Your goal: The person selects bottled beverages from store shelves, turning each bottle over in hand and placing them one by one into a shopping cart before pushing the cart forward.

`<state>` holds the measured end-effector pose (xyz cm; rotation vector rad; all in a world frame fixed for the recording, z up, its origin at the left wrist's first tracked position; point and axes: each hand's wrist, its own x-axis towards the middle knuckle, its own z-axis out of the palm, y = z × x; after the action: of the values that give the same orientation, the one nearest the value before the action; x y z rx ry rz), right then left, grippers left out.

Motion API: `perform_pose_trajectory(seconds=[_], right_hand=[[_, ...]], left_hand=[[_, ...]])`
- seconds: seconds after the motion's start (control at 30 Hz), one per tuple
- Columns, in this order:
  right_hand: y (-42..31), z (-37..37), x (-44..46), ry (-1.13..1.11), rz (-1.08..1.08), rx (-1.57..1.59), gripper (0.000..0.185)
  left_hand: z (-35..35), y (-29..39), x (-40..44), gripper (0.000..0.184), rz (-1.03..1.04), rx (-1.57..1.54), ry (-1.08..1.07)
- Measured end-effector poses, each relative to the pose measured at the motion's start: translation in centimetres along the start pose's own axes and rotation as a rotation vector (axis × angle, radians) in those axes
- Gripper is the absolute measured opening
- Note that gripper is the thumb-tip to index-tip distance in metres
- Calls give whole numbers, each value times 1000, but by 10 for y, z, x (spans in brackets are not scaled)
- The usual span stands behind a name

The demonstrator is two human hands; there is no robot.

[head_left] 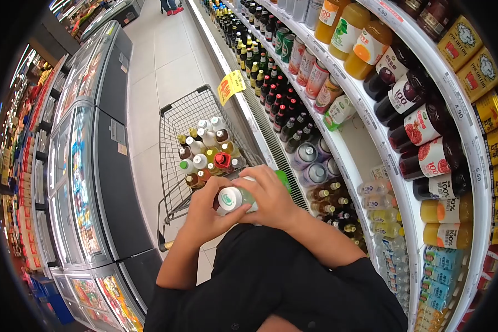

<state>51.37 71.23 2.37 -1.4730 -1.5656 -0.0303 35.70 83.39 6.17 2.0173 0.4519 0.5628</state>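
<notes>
Both hands grip a plastic drink bottle [228, 198] in front of my chest, its white cap with a small green mark turned toward me. My left hand [207, 209] curls round the cap end, thumb beneath. Over the pale body lies my right hand [268, 199], fingers wrapped and hiding most of the label. The bright green far end shows past the right hand. Just beyond stands a wire shopping cart [169, 119] holding several bottles, among them a red-capped bottle [222, 160] and a green-capped one [183, 164].
On my right, curved shelves [365, 105] carry rows of bottles and cans, including orange juice [367, 48] and dark juice [420, 127]. A yellow price sign [231, 87] sticks out from the shelf edge. Freezer cabinets [108, 188] line the left. Another person's red shoes [175, 11] show far ahead.
</notes>
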Motion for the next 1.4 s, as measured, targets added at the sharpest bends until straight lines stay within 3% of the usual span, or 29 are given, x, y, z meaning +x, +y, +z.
perform_pose_trajectory(seconds=[0.2,0.4,0.57,0.73,0.97,1.2,1.4], right_hand=[[-10,20,-7,-23,-33,147,81],[-10,39,-2,-53,-33,199,91],[0,56,4,-139,37,168,104],[16,70,-9,-258,276,31,107],[36,99,-80,-517,426,-96,69],[31,117,-88,-595,494,-156,59],[27,121,-74,-646,520,-209,60]], left_hand=[[-9,2,-25,45,235,201,73],[-21,-7,-31,45,241,215,122],[-38,-35,-16,43,171,244,124],[-73,-78,12,39,9,162,201],[-155,-184,86,27,-18,100,416],[-206,-342,168,28,-39,365,419],[-201,-482,205,34,-241,509,367]])
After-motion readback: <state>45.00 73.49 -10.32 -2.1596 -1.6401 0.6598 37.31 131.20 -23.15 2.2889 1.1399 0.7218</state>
